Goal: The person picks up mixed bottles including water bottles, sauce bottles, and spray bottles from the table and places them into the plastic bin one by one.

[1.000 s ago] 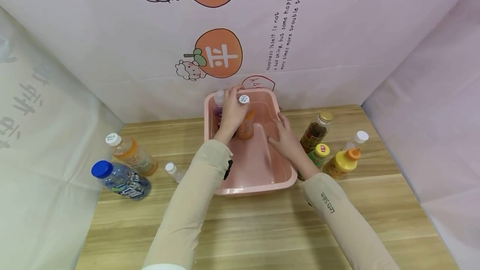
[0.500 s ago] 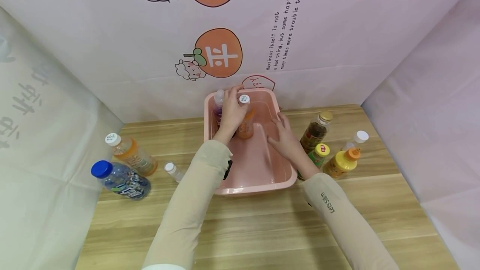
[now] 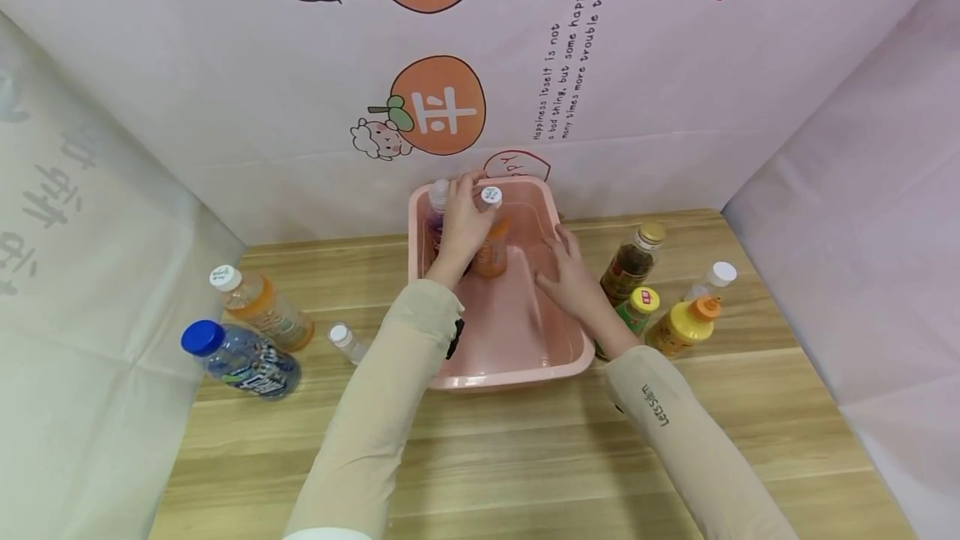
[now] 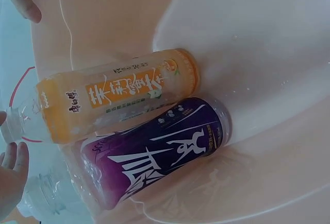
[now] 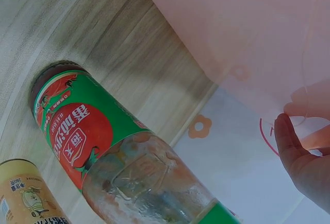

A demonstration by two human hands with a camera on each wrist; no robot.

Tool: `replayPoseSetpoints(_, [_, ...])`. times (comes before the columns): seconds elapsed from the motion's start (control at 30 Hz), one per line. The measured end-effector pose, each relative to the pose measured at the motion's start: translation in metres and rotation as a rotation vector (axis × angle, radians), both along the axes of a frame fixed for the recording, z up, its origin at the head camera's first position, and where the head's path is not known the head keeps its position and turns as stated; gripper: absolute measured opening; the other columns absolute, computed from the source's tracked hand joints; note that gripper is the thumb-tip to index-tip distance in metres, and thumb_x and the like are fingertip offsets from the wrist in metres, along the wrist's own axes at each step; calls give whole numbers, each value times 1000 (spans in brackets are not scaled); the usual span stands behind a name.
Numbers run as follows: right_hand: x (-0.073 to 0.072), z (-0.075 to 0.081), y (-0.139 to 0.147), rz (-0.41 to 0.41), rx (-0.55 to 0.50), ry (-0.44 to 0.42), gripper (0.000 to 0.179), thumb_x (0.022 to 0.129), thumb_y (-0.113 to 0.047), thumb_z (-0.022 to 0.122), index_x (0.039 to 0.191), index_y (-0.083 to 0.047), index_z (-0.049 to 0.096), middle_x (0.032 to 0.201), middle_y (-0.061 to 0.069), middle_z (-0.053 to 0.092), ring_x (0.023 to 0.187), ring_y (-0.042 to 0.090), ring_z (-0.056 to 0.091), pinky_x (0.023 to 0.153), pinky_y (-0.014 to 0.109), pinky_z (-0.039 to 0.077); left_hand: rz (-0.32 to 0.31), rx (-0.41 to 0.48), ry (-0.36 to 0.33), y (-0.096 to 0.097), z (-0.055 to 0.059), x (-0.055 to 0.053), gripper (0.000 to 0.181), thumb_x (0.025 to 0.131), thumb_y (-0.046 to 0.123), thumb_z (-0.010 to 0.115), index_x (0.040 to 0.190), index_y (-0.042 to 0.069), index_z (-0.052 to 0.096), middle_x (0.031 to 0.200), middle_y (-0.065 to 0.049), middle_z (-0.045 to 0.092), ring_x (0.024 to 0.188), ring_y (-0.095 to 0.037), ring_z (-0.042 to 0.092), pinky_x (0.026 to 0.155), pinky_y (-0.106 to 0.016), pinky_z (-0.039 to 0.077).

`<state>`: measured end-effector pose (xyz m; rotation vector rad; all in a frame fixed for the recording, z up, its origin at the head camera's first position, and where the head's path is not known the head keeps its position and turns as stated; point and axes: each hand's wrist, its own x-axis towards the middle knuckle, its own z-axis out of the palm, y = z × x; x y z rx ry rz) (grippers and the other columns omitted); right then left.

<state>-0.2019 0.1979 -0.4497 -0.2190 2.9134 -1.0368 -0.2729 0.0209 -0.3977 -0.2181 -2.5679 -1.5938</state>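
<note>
Inside the pink basin (image 3: 517, 377), a jasmine honey tea bottle (image 4: 121, 92) with an orange label and white cap stands upright. My left hand (image 3: 463, 232) pinches it at the neck, just under the cap. Close beside it stands a drink bottle with a purple label (image 4: 154, 154), partly covered by the left hand in the head view. My right hand (image 3: 573, 282) grips the basin's right rim, thumb inside the wall. Just outside that wall, a tomato sauce bottle (image 5: 85, 131) with a green label shows in the right wrist view.
Left of the basin stand another orange bottle (image 3: 270, 315), a blue-capped bottle (image 3: 255, 365) and a small white-capped bottle (image 3: 347, 342). To the right are a dark gold-capped bottle (image 3: 630, 265), a yellow squeeze bottle (image 3: 678, 327) and a clear white-capped bottle (image 3: 716, 277).
The tea bottle's cap has shifted slightly to the right and away in the left hand's pinch. My right hand stays in place on the rim.
</note>
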Motion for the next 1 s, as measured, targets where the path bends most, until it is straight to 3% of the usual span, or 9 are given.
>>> replayPoseSetpoints(0.43, [0, -1, -1, 2, -4, 8, 64, 90, -17, 58, 145, 1, 32, 159, 19, 9, 132, 45, 40, 99, 57, 45, -17, 30, -21, -4, 4, 3, 50, 86, -3, 60, 135, 4, 47, 132, -17, 48, 122, -27, 54, 102, -33, 50])
replayPoseSetpoints(0.77, [0, -2, -2, 7, -4, -7, 65, 91, -17, 57, 147, 0, 29, 159, 18, 7, 134, 45, 37, 101, 56, 44, -70, 100, -23, -7, 7, 5, 46, 84, -8, 56, 130, -1, 50, 120, -18, 57, 112, -28, 59, 98, -31, 52])
replayPoseSetpoints(1.0, [0, -2, 1, 13, 18, 0, 63, 92, -18, 56, 146, 1, 30, 159, 19, 7, 124, 47, 47, 89, 54, 50, -112, 51, -66, -9, 15, 10, 41, 86, -4, 57, 127, 1, 54, 116, -17, 62, 110, -27, 61, 97, -31, 52])
